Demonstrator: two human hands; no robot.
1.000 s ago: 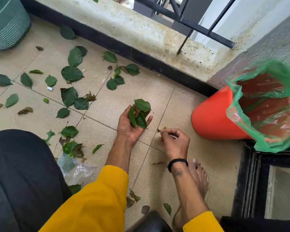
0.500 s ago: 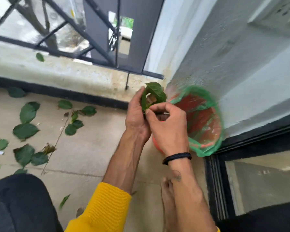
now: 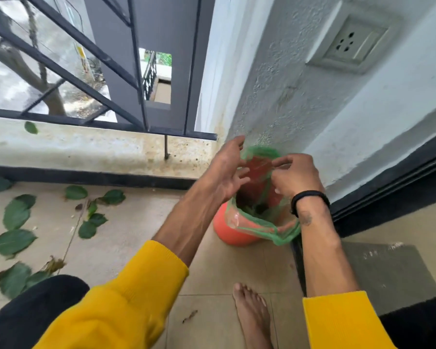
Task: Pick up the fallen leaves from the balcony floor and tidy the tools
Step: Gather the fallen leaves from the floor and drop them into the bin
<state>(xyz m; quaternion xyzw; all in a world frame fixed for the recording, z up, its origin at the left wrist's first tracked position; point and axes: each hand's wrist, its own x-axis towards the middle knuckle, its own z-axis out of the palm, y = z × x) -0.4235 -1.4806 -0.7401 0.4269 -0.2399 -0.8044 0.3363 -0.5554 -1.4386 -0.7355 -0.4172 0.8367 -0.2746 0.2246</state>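
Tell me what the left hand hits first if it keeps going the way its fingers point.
Probably the grey wall just above the bin: the left hand points up and away over the bin's rim, though depth is unclear.

Orange bin (image 3: 233, 234) lined with a translucent green bag (image 3: 280, 234); dark green leaves (image 3: 14, 241) on beige floor tiles (image 3: 134, 230); mustard-yellow sleeves (image 3: 126, 306); black wristband (image 3: 310, 197); black railing (image 3: 91, 52); pale grey textured wall (image 3: 275, 79).
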